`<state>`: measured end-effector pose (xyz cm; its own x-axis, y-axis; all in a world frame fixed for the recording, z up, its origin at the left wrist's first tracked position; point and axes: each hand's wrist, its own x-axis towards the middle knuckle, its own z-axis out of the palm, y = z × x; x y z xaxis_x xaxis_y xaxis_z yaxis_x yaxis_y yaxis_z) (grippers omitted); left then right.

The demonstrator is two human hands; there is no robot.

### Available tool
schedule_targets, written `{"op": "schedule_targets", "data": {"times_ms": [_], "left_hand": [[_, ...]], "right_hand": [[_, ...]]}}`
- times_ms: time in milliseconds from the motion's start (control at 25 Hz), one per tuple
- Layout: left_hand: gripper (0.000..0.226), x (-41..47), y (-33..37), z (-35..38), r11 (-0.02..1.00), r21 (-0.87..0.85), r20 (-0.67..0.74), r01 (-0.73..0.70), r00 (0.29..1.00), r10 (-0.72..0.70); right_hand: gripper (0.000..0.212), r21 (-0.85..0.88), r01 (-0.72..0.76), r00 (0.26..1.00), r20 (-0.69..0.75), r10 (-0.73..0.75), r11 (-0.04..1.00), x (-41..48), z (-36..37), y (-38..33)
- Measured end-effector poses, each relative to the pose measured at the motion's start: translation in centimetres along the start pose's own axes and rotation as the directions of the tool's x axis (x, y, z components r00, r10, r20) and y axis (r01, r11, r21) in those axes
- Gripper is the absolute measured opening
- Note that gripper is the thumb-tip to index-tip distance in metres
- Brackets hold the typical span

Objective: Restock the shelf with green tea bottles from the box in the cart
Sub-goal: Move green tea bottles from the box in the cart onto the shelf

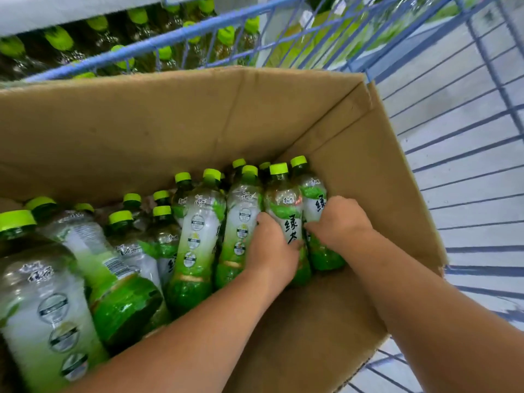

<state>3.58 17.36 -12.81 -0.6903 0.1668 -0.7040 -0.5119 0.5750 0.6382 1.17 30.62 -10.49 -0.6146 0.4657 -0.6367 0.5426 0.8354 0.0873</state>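
Cardboard walls rise all round the action: an open brown box (pixel 175 120) sits inside the blue wire cart (pixel 465 154), and both of the person's bare arms reach down into it. The left hand (pixel 273 248) curls round the lower body of one green tea bottle (pixel 283 211), fingers closed against its label, so that grip is wrapped on the bottle. Just right of it, the right hand (pixel 340 219) clamps onto the neighbouring bottle (pixel 312 191) at the box's far right corner, fingers folded over the label. Both held bottles lean with their lime caps pointing away from the person. To the left of the left grip, more green tea bottles (pixel 195 231) lie tilted side by side, filling that side of the box, the nearest ones blurred and large at the lower left. Below the two grips the cardboard floor of the box is bare. Beyond the cart's far rail, rows of green-capped bottles stand on the shelf (pixel 71 12).
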Motion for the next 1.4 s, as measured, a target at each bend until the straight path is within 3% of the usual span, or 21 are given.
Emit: {"op": "schedule_targets", "data": {"times_ms": [120, 280, 400, 520, 640, 800, 880, 1080, 1400], "left_hand": [[0.05, -0.8, 0.1, -1.3, 0.994, 0.11, -0.003, -0.026, 1.0, 0.026], [0.062, -1.7, -0.4, -4.0, 0.984, 0.169, 0.03, -0.055, 0.998, 0.051], [0.053, -2.0, -1.4, -5.9, 1.0, 0.018, 0.1, -0.009, 0.995, 0.007], [0.051, -2.4, -2.3, -7.8, 0.979, -0.19, 0.151, 0.074, 0.987, -0.045], [0.057, -3.9, -2.0, -9.4, 0.965, -0.256, 0.163, 0.061, 0.986, -0.02], [0.052, -7.3, -0.5, -11.4, 0.949, -0.31, 0.15, 0.056, 0.989, -0.01], [0.049, -9.1, 0.0, -12.4, 0.923, -0.377, 0.163, 0.069, 0.987, -0.007], [0.041, -14.6, 0.5, -15.6, 0.869, -0.489, 0.163, 0.08, 0.987, 0.001], [0.034, -22.9, 0.0, -22.7, 0.781, -0.624, 0.062, 0.023, 0.998, 0.02]], "right_hand": [[0.031, 0.161, 0.001, 0.996, 0.084, -0.015, 0.987, 0.4, 1.3, 0.8], [0.028, 0.446, -0.094, 0.96, 0.277, -0.037, 0.89, 0.6, 2.9, 1.1], [0.049, 0.496, -0.095, 0.958, 0.282, -0.056, 0.863, 0.6, 3.3, 0.3], [0.047, 0.574, -0.136, 0.972, 0.236, -0.004, 0.807, 0.0, 2.8, 0.1], [0.057, 0.664, -0.203, 0.963, 0.27, 0.023, 0.72, -1.9, 1.9, 0.3], [0.028, 0.795, -0.204, 0.961, 0.273, -0.036, 0.571, -6.5, 0.0, -0.3], [0.024, 0.848, -0.17, 0.971, 0.23, -0.061, 0.501, -9.1, -0.7, -0.5], [0.032, 0.849, -0.028, 0.987, 0.107, -0.12, 0.528, -14.9, -3.2, -0.7], [0.022, 0.821, 0.143, 0.967, 0.004, -0.256, 0.552, -23.5, -7.2, -5.2]]}}
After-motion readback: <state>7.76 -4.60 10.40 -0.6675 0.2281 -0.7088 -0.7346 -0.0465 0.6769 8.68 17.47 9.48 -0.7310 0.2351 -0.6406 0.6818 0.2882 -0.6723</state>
